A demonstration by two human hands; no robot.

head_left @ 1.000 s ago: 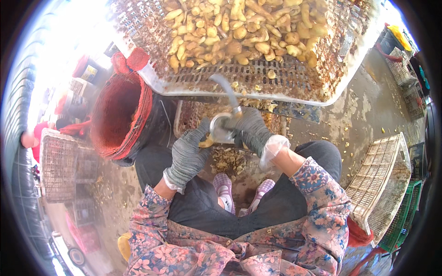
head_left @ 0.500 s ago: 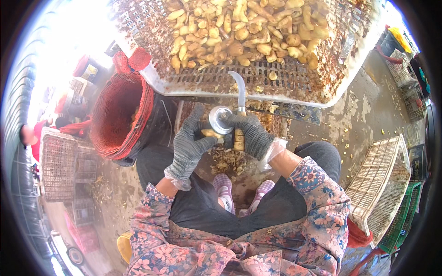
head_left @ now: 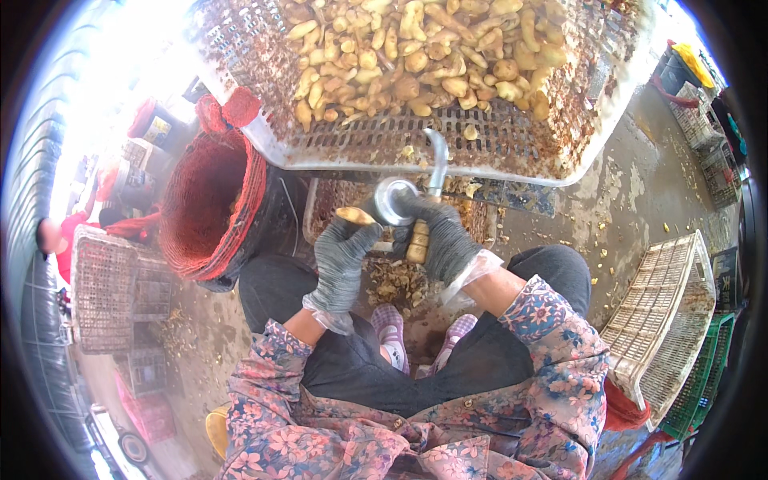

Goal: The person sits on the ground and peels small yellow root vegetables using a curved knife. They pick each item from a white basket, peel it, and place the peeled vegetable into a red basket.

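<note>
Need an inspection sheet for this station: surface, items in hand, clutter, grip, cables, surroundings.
Surface: slotted white tray, stained brown, bearing a heap of yellowish roots.
Items in hand: small root piece; curved knife with wooden handle; round metal piece at the right thumb, purpose unclear.
Clutter: peel-like scraps on the ground near the feet.
Grip: gloved left hand holds the root piece; gloved right hand is closed round the knife handle, blade pointing away from the body.
Cables: nothing seen.
Surroundings: red mesh lining a dark bucket at left; pale crates and a green crate at right.
</note>
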